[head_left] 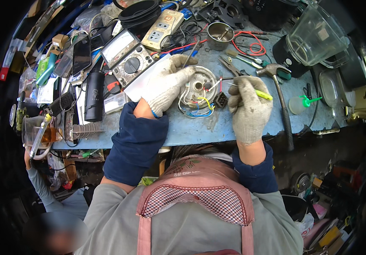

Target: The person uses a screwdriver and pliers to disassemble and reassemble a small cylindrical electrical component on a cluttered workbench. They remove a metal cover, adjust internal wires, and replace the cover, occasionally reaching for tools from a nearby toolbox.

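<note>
A round metal appliance part [212, 78] with a hollow centre post lies on the bench in front of me, with coloured wires [208, 106] looped at its near side. My left hand [168, 80], in a whitish knitted glove, is at its left rim, fingers closed on a thin metal rod [191, 53] that sticks up and away. In the matching glove, my right hand [251, 112] grips a thin screwdriver [263, 94] with a yellow-green handle; its shaft points left toward the part. A small dark square connector [221, 100] lies between the part and my right hand.
Right of my hand lie a hammer [281, 100], pliers [229, 67] and a green-capped bottle [298, 104]. A metal cup [220, 36] stands beyond. Left are an analog multimeter [131, 66], power strip [164, 29] and black cylinder [93, 95]. Another person's arm [42, 187] is at lower left.
</note>
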The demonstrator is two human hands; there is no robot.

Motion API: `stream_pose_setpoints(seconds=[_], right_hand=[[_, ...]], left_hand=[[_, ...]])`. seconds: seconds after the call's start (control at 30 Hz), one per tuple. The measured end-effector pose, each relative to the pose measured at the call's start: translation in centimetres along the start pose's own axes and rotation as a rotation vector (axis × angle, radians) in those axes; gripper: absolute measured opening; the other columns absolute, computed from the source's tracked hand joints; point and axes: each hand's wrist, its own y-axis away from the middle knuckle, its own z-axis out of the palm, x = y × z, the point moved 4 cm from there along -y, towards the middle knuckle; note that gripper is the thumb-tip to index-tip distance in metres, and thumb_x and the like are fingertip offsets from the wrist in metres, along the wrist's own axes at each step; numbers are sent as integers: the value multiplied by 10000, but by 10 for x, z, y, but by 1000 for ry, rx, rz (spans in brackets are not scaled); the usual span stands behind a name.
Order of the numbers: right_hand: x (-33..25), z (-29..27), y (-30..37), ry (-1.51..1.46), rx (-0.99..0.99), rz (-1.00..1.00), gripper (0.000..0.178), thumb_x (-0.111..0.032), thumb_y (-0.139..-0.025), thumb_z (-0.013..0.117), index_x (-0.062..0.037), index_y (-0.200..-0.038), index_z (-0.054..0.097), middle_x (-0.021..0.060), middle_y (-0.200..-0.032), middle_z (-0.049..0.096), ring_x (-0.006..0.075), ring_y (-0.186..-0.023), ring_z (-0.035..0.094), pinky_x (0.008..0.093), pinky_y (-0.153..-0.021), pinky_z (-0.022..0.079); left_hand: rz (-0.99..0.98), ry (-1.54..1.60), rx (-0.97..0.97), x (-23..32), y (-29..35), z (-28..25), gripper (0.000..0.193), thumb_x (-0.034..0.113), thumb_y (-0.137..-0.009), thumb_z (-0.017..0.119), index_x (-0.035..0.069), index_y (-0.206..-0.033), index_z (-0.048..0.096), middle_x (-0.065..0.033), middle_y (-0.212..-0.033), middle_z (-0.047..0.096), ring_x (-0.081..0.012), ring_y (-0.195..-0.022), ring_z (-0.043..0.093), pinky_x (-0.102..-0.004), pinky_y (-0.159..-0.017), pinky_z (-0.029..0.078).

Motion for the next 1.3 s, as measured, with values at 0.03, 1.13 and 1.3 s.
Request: stream_pose_setpoints(seconds=[0.03, 1.13, 1.3], right_hand=[[0, -2, 1, 14, 22, -42, 109, -110, -1082, 700, -13, -1098, 746, 63, -854, 744, 87, -614, 636, 239, -534, 473], [12, 6, -4, 175, -106, -135, 212, -67, -1069, 727, 14, -1264, 737, 63, -1167, 766, 117, -1049, 712, 271, -912, 584], [13, 5, -5, 193, -105, -130, 211, -74, -1072, 724, 11, -1264, 738, 61, -1166, 765, 117, -1050, 710, 271, -919, 582]], left_hand=[[-19, 41, 31, -1, 0, -2, 345, 73, -1079, 675, -75, -1389, 654, -140, -1197, 763, -183, -1049, 742, -332, -957, 622], [-274, 203, -24, -4, 6, 2, 304, 213, -1112, 632, 24, -1347, 671, 2, -951, 701, -28, -592, 544, -197, -435, 329], [-282, 198, -15, -9, 5, -1, 324, 213, -1108, 640, 19, -1367, 659, 0, -946, 696, -40, -594, 553, -204, -434, 338]])
